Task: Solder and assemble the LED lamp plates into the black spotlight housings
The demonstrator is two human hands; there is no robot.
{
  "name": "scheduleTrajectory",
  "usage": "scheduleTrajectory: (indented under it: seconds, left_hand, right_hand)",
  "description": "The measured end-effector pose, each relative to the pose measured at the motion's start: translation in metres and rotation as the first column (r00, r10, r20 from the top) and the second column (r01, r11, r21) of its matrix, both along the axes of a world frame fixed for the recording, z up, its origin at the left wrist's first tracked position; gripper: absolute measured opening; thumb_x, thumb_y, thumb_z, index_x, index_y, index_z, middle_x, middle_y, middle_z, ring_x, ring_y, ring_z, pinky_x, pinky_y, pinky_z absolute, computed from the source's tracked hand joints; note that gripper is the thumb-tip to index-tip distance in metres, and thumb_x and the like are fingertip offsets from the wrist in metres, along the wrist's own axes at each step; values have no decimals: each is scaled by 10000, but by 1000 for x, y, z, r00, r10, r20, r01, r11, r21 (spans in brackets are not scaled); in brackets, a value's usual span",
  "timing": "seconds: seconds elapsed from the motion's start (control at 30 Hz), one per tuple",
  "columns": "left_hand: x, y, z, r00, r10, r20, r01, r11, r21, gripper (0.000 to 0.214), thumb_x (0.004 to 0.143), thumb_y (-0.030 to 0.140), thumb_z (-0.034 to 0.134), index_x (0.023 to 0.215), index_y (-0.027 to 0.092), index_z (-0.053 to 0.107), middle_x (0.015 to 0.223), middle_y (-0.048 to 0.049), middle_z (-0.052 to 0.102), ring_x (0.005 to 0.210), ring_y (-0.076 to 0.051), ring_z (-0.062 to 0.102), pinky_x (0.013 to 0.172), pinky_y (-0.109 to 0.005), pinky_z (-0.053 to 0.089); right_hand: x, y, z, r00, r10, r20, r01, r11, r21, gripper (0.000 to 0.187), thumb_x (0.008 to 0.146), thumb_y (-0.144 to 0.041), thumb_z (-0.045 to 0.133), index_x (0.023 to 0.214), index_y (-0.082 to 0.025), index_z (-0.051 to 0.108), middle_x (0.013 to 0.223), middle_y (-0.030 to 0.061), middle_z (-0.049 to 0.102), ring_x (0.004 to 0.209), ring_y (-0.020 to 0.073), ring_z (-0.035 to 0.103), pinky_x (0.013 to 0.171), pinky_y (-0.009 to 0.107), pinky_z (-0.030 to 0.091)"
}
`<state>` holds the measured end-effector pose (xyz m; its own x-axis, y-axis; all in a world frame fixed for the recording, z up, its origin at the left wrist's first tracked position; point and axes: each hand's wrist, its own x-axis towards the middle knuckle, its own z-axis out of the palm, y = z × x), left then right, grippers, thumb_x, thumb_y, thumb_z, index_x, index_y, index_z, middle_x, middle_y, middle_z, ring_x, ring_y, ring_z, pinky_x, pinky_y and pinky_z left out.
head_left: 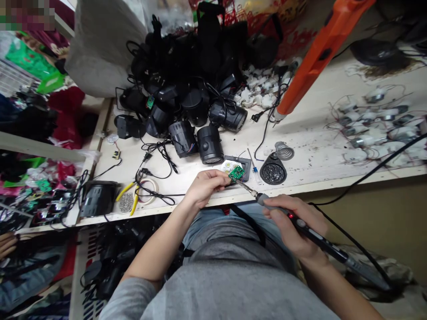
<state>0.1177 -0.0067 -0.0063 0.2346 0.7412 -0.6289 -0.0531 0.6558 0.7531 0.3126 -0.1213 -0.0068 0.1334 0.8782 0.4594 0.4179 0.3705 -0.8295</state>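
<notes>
Pinched in the fingers of my left hand [207, 184] is a small green circuit board [236, 174], held above the table's front edge. My right hand [296, 222] is closed round a soldering iron [310, 233] with a red light on its grip. The iron's tip meets or nearly meets the lower edge of the board; I cannot tell which. Behind the board lies a white panel with yellowish LEDs [228, 166], partly covered, on a dark grey square piece [247, 168]. A thin screwdriver [255, 165] and a soldering iron stand [273, 171] with a coiled spring [284, 151] are nearby.
Several black lamp housings [210, 144] with cords crowd the back. An orange post [320, 62] rises at the right, with wired motors [370, 122] beyond it. Yellow-handled pliers [134, 204], a tape roll [147, 191] and screws [126, 202] lie left. Another person's hand [7, 244] shows far left.
</notes>
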Motion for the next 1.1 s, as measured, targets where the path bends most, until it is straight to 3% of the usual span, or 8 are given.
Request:
scheduleTrajectory:
  seconds: [0.3,0.73,1.1]
  left_hand:
    - [0,1,0,1000,-13,10,13,1000,9,141,481,175,791,603,126,739,591,-15,667,545,-64,501,541,-204,414]
    - [0,1,-3,1000,-8,10,8,1000,-16,153,499,179,802,624,119,737,616,-27,669,553,-69,496,557,-216,415]
    - [2,1,-2,1000,-2,5,2,1000,-12,145,498,150,799,628,120,742,629,-27,680,568,-72,513,562,-214,421]
  right_hand:
    - [-3,1,-7,1000,-2,6,2,999,-34,111,934,-221,611,1006,-235,694,878,9,772,672,150,734,679,286,631]
    - [-1,5,2,997,22,75,-24,999,34,140,911,-156,612,997,-244,681,814,-10,745,670,137,713,629,258,599]
    - [2,2,-1,998,1,61,-5,998,69,214,880,-115,620,1020,-259,696,835,1,755,686,156,715,634,280,600]
